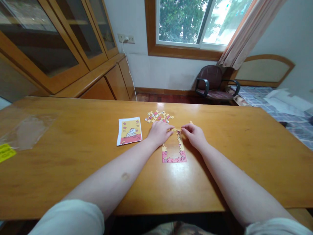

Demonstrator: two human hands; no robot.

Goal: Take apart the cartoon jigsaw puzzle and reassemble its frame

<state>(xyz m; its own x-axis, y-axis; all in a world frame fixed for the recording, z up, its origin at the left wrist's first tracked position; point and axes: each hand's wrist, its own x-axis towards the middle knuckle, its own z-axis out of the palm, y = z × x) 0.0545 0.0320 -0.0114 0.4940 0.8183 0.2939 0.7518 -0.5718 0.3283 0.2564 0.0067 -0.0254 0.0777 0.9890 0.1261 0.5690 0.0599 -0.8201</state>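
A partly joined puzzle frame (174, 160) lies on the wooden table, pink along its near edge and yellow up the sides. My left hand (160, 133) rests over its far left corner, thumb and fingers closing round a small yellow piece at the top edge. At the far right corner, my right hand (194, 134) pinches at the frame's edge; what it grips is too small to make out. Beyond my left hand is a pile of loose puzzle pieces (156, 115). To the left lies a picture card (130, 131) showing a white animal on yellow and pink.
A clear plastic bag (31, 130) and a yellow label (7, 152) lie at the table's left. One loose piece (191, 122) sits beyond my right hand. Past the table (85, 130) stand a glass-fronted cabinet (83, 62), an office chair (211, 81) and a bed (281, 107).
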